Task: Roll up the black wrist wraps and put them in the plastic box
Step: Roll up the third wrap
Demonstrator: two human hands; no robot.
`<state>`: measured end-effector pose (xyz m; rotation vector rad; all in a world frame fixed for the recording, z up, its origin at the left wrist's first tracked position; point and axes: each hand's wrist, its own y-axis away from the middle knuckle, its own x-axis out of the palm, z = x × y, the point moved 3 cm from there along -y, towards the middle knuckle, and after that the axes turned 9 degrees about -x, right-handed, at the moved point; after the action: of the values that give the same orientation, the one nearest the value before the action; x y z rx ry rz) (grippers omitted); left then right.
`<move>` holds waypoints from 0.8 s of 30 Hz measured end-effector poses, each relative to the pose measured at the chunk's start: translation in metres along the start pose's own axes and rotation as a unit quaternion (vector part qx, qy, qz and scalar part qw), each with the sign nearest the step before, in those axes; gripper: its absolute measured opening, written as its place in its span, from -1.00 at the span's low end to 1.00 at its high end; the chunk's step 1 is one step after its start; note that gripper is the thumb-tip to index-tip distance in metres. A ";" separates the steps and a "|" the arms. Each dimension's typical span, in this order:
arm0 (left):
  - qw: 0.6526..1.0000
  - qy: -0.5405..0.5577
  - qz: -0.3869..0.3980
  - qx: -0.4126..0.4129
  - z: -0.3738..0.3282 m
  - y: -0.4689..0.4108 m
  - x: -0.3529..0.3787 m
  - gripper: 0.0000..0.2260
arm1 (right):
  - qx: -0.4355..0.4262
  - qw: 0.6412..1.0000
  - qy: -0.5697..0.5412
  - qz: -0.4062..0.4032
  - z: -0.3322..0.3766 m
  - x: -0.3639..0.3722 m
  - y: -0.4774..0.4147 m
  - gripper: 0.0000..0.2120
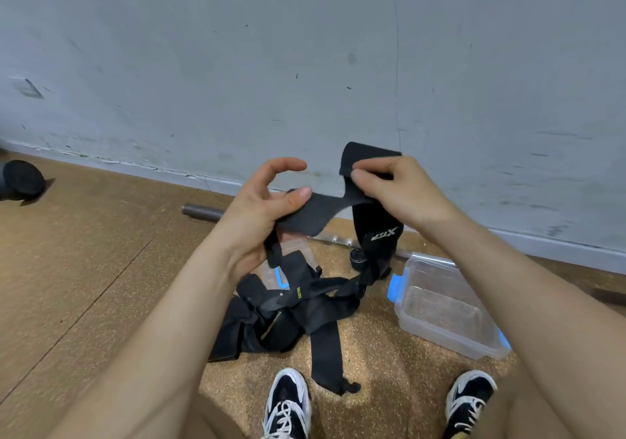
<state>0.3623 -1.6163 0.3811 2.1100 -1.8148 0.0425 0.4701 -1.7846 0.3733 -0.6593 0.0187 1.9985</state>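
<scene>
Forearms [189, 289] up, I see wrist wrap [318, 210] spanning left-right: left hand [261, 215] clamps it, right hand [403, 191] fingers [374, 167] pinch folded end; plastic box [427, 263] nearer right hand.

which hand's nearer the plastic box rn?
Right. Both grip a wrist wrap; right hand is above and left of the plastic box, left hand farther left, over the wrap pile.
</scene>
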 end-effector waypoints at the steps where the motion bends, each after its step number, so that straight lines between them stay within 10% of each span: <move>1: 1.000 0.017 0.006 0.020 -0.003 0.000 0.001 -0.69 | -0.027 0.998 0.049 0.040 0.005 0.005 0.002 -0.77; 14: 0.989 0.064 0.112 0.077 -0.015 -0.003 0.009 -0.48 | 0.066 0.983 -0.116 0.125 0.025 0.013 0.016 -0.17; 24: 0.996 -0.062 -0.029 0.057 -0.024 0.004 0.008 -0.99 | 0.139 0.943 -0.289 0.088 0.022 0.000 0.018 -0.38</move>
<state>0.3651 -1.6179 0.4064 2.2901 -1.8604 0.0022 0.4454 -1.7876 0.3878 0.1285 0.0066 2.2387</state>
